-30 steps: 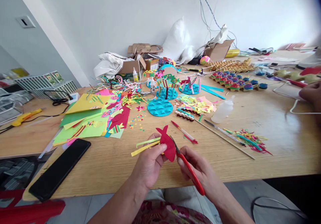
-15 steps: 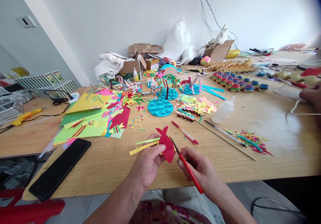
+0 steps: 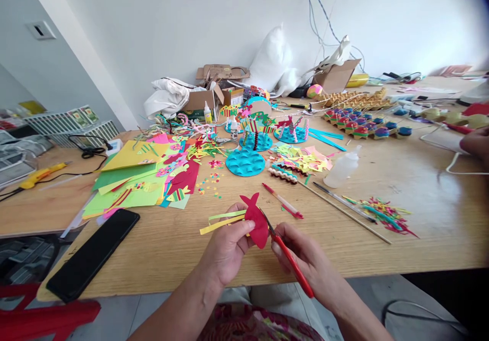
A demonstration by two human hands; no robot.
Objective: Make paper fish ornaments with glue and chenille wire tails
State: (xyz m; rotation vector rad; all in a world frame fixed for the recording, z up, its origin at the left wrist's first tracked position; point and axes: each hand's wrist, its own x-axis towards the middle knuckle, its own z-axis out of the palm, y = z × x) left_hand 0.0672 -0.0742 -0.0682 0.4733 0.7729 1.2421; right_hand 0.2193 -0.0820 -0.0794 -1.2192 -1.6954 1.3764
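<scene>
My left hand [image 3: 228, 236] pinches a red paper fish [image 3: 258, 224] between thumb and fingers, its forked tail pointing up. Yellow and light green paper strips [image 3: 218, 224] stick out to the left from behind the fish. My right hand [image 3: 301, 252] is closed on red-handled scissors [image 3: 289, 259], whose blades lie along the right edge of the fish. A red pen [image 3: 282, 201] rests on the table just beyond my hands. Farther back stands a round blue dimpled base [image 3: 245, 163], with decorated paper fish on similar bases behind it.
Coloured paper sheets [image 3: 130, 183] and a black phone [image 3: 95, 252] lie on the left. A wooden stick [image 3: 346, 209], a clear squeeze bottle [image 3: 343, 168] and paper scraps [image 3: 385, 216] are on the right. Another person's hand [image 3: 476, 142] shows at the right edge.
The scissors' blades have closed a little along the fish's edge. Both hands and the fish sit slightly farther right in view, along with a small shift of the whole scene.
</scene>
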